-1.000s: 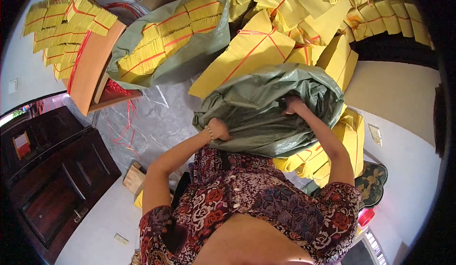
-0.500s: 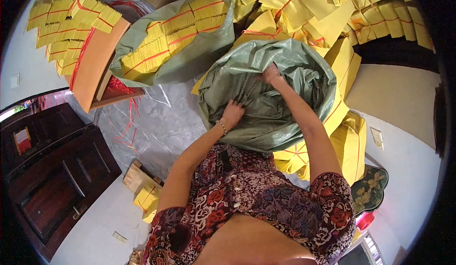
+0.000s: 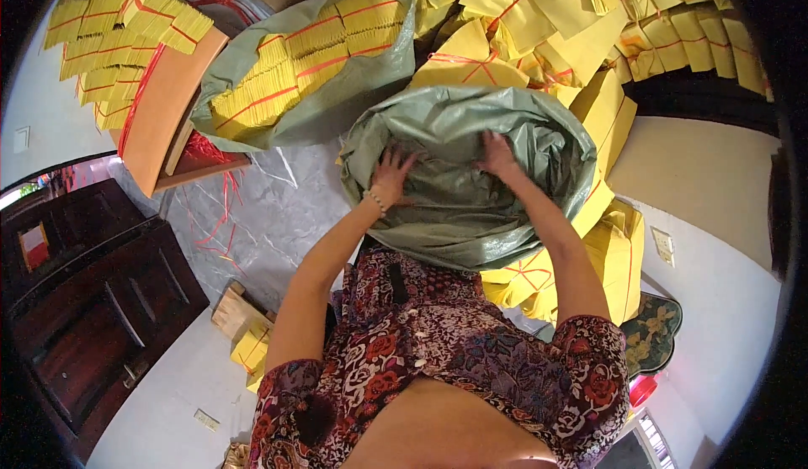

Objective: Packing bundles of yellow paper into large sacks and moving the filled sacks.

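A large green woven sack [image 3: 471, 246] stands in front of me with its mouth wide and its rim folded outward. Inside it I see only creased green lining. Both of my hands reach into the mouth. My left hand [image 3: 391, 176], with a beaded bracelet at the wrist, lies against the left inner wall, its fingers spread. Toward the far right of the opening, my right hand [image 3: 498, 154] touches the lining with fingers stretched out and apart. Neither hand holds anything that shows.
Another green sack [image 3: 337, 86], packed with banded yellow paper bundles [image 3: 257, 95], lies at the far left. Beside it is a wooden cabinet [image 3: 181, 103] with more bundles and red ties. Large yellow paper stacks [image 3: 610, 120] stand behind and right of my sack. A dark door [image 3: 109, 317] is at left.
My left hand has moved up and left, its fingers spreading. My right hand has shifted slightly down and right. The sack's far rim sits lower and its mouth looks wider.
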Available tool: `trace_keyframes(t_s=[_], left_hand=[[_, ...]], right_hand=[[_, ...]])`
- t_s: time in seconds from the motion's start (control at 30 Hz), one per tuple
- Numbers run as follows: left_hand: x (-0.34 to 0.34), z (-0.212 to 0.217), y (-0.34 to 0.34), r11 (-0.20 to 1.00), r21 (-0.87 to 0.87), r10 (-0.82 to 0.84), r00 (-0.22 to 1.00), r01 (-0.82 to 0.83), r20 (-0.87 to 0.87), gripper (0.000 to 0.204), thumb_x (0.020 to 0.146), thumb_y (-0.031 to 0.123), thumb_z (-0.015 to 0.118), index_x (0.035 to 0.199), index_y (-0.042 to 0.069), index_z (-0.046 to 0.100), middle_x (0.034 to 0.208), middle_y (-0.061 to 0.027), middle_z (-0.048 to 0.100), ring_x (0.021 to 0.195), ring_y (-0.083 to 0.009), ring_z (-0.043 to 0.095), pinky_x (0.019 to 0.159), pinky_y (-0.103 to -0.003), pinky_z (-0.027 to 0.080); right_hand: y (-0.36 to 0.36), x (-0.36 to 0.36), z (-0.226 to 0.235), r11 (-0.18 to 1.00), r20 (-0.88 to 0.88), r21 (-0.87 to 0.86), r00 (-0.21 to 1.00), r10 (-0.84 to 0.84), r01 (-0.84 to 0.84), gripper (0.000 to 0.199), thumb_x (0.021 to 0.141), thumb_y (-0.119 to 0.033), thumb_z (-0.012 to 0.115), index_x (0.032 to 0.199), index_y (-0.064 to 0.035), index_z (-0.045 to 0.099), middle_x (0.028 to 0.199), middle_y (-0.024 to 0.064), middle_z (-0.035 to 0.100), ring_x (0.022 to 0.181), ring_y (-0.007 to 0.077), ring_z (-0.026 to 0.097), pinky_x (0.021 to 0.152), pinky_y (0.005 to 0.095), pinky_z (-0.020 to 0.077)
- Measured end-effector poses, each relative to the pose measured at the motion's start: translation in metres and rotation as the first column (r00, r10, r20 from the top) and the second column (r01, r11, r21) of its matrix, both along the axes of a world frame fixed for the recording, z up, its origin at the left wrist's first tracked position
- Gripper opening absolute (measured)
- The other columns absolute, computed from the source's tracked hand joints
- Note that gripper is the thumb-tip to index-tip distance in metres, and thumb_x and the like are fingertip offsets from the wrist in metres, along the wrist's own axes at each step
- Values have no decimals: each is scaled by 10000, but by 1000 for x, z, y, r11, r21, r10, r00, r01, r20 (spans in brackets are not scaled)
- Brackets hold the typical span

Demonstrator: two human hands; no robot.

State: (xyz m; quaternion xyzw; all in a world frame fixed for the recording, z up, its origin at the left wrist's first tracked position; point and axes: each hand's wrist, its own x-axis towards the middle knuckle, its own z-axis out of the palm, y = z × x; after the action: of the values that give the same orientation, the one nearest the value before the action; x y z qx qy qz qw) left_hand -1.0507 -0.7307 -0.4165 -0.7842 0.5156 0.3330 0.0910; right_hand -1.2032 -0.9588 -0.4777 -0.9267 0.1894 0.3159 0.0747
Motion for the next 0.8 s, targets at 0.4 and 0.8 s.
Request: trace_keyframes(t_s=[0.4,0.8], left_hand=[[3,-27,12,969,45,-247,933,244,260,593,692,254,664,1244,138,479,1382,-158,254,1266,-364,261,1042,-497,240],[-35,-40,-17,868,-282,-466,867,408,-179,205,769,84,540,923,141,662,888,-99,630,1002,-238,534,967,-464,309]], right_hand=[[-60,3,12,924,-416,-235,891,184,-301,504,871,-192,353,1342,-13,337,1419,111,296,1320,256,236,1093,427,124],[2,61,7,996,71,84,997,-11,5,567,869,-339,448,1371,-131,284,1418,106,274,1290,276,279,1082,423,182]])
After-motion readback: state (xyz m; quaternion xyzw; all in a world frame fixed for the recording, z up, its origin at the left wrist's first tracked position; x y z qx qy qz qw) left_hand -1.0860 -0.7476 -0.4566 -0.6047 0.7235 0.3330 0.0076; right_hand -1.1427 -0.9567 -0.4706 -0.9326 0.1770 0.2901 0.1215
